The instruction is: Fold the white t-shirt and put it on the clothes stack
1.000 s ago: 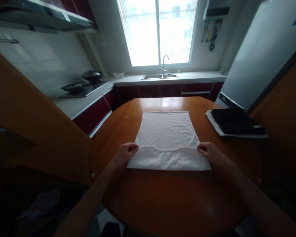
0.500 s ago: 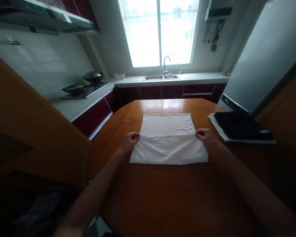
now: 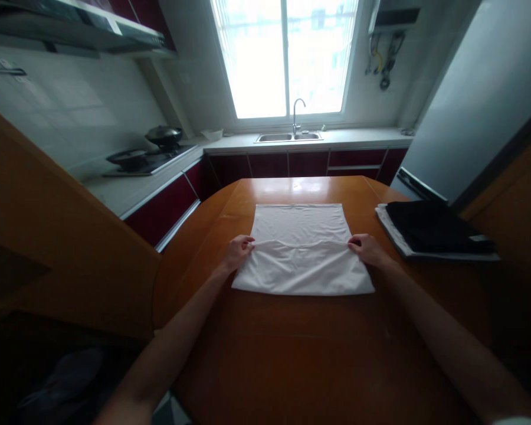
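A white piece of clothing (image 3: pixel 303 271), perhaps a shirt, lies partly folded on the wooden table (image 3: pixel 318 366). Its near part is doubled over, and the loose edge runs across the middle with a slight sag. My left hand (image 3: pixel 239 252) pinches the left corner of that edge. At the opposite corner, my right hand (image 3: pixel 366 248) grips the cloth between thumb and fingers. The far part of the garment lies flat beyond the edge. Both hands are low, close to the tabletop.
Folded black cloth (image 3: pixel 433 227) rests on folded white cloth (image 3: pixel 389 230) at the table's right side. Behind the table are a counter with a sink (image 3: pixel 274 137) and a stove (image 3: pixel 154 159) bearing pans. A fridge (image 3: pixel 478 100) stands right, a wooden panel (image 3: pixel 62 236) left.
My hands have drawn very slightly toward each other, and the held edge, taut before, now sags in the middle. The camera view has shifted a little.
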